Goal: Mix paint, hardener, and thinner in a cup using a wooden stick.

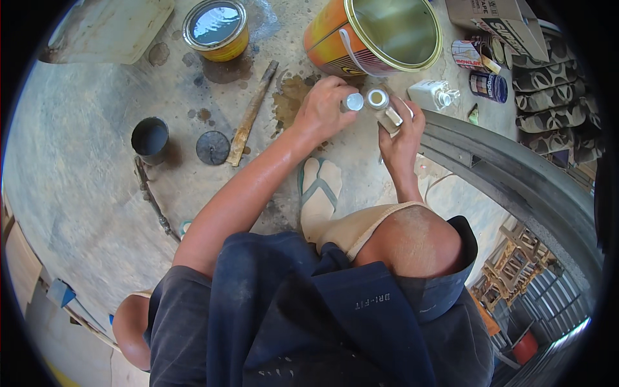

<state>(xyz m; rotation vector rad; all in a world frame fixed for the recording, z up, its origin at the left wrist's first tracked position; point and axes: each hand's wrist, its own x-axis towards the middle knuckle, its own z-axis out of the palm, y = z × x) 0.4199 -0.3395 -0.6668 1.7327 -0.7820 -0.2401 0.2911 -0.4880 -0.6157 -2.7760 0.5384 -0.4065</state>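
On the far side of the concrete floor [84, 122] stands the large yellow-orange pail [332, 42], open at the top, with the smaller yellow tin [225, 51] of dark liquid well to its left and a flat wooden stick [251, 116] lying nearer, left of the hands. The person's two hands meet just on the near side of the pail. The right hand [405, 137] grips a small bottle [377, 99] from the right, fingers curled around it. The bottle's round mouth faces up toward the head, so its long axis appears strongly foreshortened; its exact tilt cannot be told. A white bottle [424, 94] lies to the right, apart from that hand. The left hand [322, 108] pinches a small whitish cap [353, 102] at its fingertips. The cap sits just left of the bottle's mouth, nearly level with it, seemingly apart; the right hand is nearer the bottle's body.
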